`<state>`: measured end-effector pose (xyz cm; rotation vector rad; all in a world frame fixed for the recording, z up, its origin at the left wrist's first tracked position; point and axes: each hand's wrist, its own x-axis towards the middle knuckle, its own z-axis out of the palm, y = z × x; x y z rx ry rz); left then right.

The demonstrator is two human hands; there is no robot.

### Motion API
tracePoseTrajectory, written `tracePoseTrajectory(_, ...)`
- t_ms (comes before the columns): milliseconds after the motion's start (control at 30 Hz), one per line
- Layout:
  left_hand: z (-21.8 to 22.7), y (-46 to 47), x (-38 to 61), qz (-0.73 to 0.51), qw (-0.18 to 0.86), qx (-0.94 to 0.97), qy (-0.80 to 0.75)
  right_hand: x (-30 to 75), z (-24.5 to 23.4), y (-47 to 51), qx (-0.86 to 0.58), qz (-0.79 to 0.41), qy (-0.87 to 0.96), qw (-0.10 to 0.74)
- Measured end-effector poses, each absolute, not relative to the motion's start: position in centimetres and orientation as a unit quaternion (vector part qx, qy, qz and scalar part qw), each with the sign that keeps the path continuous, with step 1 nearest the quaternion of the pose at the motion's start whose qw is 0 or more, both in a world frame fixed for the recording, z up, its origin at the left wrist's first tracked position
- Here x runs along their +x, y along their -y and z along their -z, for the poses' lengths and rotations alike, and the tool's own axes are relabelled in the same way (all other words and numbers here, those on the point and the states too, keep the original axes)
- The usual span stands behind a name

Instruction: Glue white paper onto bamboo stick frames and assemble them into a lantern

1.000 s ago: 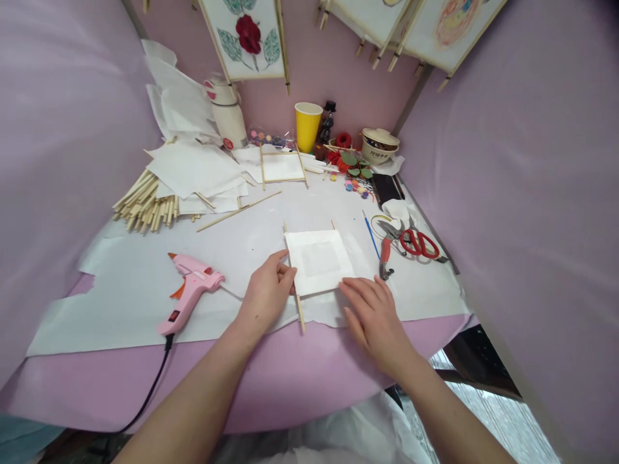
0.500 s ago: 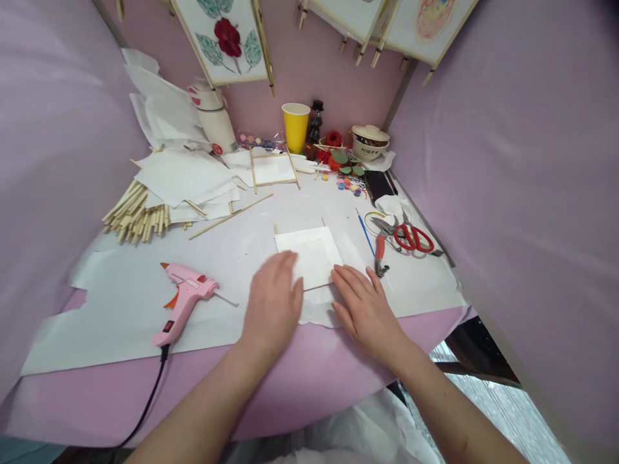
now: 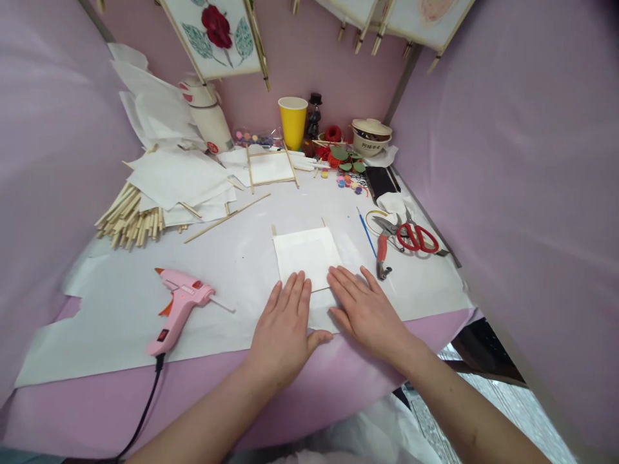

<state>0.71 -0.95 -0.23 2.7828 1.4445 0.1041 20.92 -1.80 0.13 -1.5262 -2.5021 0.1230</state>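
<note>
The left hand (image 3: 283,328) lies flat with fingers spread and the right hand (image 3: 370,316) lies flat with fingers extended, both open and gripping nothing. Their fingertips rest at the near edge of a paper-covered stick frame (image 3: 305,258) lying on the white paper sheet (image 3: 232,258). A pink glue gun (image 3: 178,309) lies left, red-handled scissors (image 3: 418,238) right, and a yellow paper cup (image 3: 293,121) farthest.

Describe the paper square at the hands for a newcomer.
On the white-papered worktable, find the pink glue gun. Just right of it, the left hand and right hand rest at the near edge of a white paper square. Only two stick ends show at its far edge, unlike the stick-framed square further back.
</note>
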Motion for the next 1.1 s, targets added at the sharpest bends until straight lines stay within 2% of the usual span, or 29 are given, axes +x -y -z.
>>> tracePoseTrajectory(100,0.4,1.0,0.8,-0.036,0.007,0.886,-0.463,21.6,-0.5,1.4,-0.532,-0.056,0.827,0.171)
tracePoseTrajectory(200,0.7,1.1,0.9,-0.046,0.010,0.881,-0.470,21.9,-0.8,0.4,-0.633,-0.057,0.731,0.249)
tracePoseTrajectory(400,0.9,1.3,1.1,-0.049,0.018,0.876,-0.480,20.1,-0.7,-2.3,-0.743,-0.091,0.641,0.167)
tracePoseTrajectory(567,0.8,1.5,1.0,-0.061,0.036,0.869,-0.490,19.5,-0.9,-3.3,-0.746,-0.201,0.597,0.214)
tracePoseTrajectory(833,1.0,1.6,0.9,-0.088,0.052,0.861,-0.498,18.9,-1.7,-4.7,-0.754,-0.225,0.577,0.220)
tracePoseTrajectory(1100,0.9,1.8,0.8,-0.138,0.064,0.848,-0.508,19.2,-1.9,-5.4,-0.697,-0.324,0.568,0.294)
